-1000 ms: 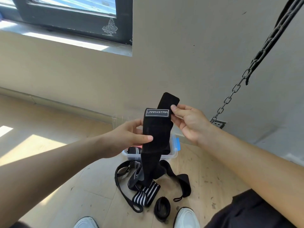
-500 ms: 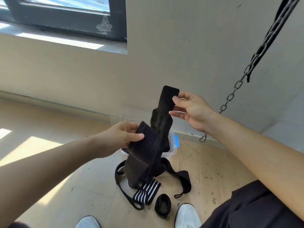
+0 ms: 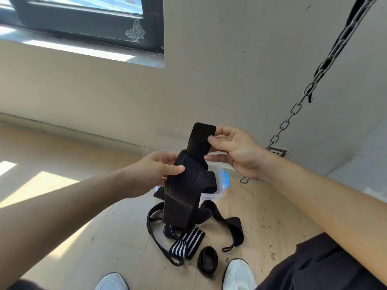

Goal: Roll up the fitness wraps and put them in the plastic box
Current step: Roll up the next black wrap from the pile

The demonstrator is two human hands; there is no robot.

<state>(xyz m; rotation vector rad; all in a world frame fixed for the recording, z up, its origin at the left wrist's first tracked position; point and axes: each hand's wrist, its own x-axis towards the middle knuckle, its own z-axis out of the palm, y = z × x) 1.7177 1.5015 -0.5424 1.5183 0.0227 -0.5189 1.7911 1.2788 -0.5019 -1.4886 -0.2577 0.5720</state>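
Fitness wrap (image 3: 186, 191), black, held in the air over the floor (image 3: 83, 237), directly above the loose heap; not yet rolled. Left hand (image 3: 150, 174): grip closed on the wrap's middle, thumb across the front face, fingers behind. Right hand (image 3: 236, 151), at 1 o'clock from the left: pinches the upper end tab between thumb and forefinger. Tab stands up toward 12 o'clock; the long tail hangs toward 6, folded and twisted on itself

Handling, judged: light, soft woven elastic with no stiffness of its own. It droops wherever unsupported and is likely to spring loose from a slack roll. Not fragile, not slippery; the cloth face should give good purchase. Best hold: pinch the end flat across its full width to start the roll, other hand keeping the tail taut and square so the edges stack

Plastic box (image 3: 219, 192), clear with a blue latch, on the floor at 12 o'clock from the heap, partly hidden behind the held wrap; something dark inside, cannot tell what. Heap: striped wrap (image 3: 187, 241), black straps (image 3: 230, 225), a rolled loop (image 3: 207, 261) at 5 o'clock
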